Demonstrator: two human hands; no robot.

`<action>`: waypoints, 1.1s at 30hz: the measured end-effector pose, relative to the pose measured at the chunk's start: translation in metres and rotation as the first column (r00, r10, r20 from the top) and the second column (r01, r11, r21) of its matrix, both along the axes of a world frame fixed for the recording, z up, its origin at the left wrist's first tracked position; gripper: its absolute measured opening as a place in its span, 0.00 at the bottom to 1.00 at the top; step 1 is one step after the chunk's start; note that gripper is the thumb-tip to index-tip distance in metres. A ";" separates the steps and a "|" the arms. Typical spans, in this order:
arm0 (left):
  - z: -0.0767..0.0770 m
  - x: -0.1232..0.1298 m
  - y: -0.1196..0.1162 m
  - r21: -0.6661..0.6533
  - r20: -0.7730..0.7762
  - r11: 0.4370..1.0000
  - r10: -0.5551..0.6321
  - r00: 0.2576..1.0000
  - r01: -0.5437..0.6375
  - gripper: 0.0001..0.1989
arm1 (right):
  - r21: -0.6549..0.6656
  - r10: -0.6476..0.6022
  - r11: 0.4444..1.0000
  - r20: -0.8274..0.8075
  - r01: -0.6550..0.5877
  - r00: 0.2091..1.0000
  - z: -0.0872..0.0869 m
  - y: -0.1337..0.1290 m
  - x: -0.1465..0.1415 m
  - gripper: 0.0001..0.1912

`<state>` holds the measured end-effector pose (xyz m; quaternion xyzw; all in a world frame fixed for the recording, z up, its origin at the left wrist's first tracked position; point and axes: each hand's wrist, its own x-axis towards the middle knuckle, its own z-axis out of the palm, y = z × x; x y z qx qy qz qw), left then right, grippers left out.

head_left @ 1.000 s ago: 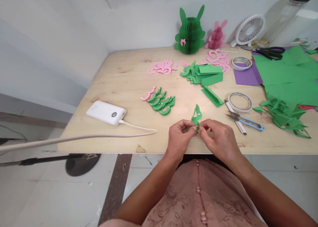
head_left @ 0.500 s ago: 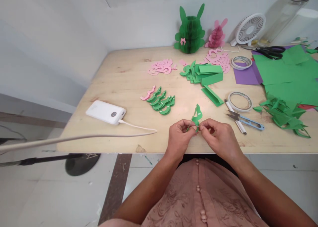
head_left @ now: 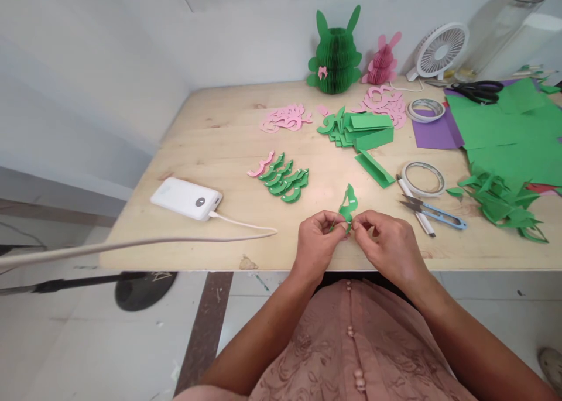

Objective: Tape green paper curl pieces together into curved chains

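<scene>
Below the frame's centre, the left hand (head_left: 319, 240) pinched a green paper piece (head_left: 346, 211); the right hand (head_left: 387, 242), nearly closed, met its edge, hold unclear. Uneven tugging might have torn it.

On the table (head_left: 211, 140), thread snips (head_left: 428, 209) lie across a marker (head_left: 425, 225). Relative to the snips: just behind, a tape roll (head_left: 423, 194); well behind, a desk fan (head_left: 441, 51); right, paper scraps (head_left: 503, 205); left, a paper cutout (head_left: 350, 204), then farther left a power bank (head_left: 182, 198).
</scene>
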<state>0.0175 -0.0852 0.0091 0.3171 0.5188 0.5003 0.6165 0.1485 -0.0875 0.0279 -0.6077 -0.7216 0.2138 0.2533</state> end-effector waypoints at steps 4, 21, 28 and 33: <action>0.001 0.000 0.000 0.005 -0.007 1.000 0.005 1.000 -0.005 0.04 | 0.023 -0.002 1.000 0.031 0.001 1.000 -0.003 0.000 0.000 0.11; -0.001 -0.001 -0.001 -0.003 0.065 1.000 -0.018 0.998 0.018 0.05 | -0.307 -0.065 0.950 -0.366 -0.055 0.928 -0.012 0.003 0.007 0.07; -0.002 -0.001 -0.001 -0.006 0.071 1.000 -0.020 0.997 0.020 0.06 | -0.274 -0.058 0.960 -0.386 -0.055 0.921 -0.014 0.003 0.006 0.10; -0.002 -0.001 -0.001 -0.003 0.086 1.000 -0.011 0.996 0.011 0.07 | -0.263 -0.058 0.963 -0.395 -0.053 0.917 -0.015 0.003 0.006 0.11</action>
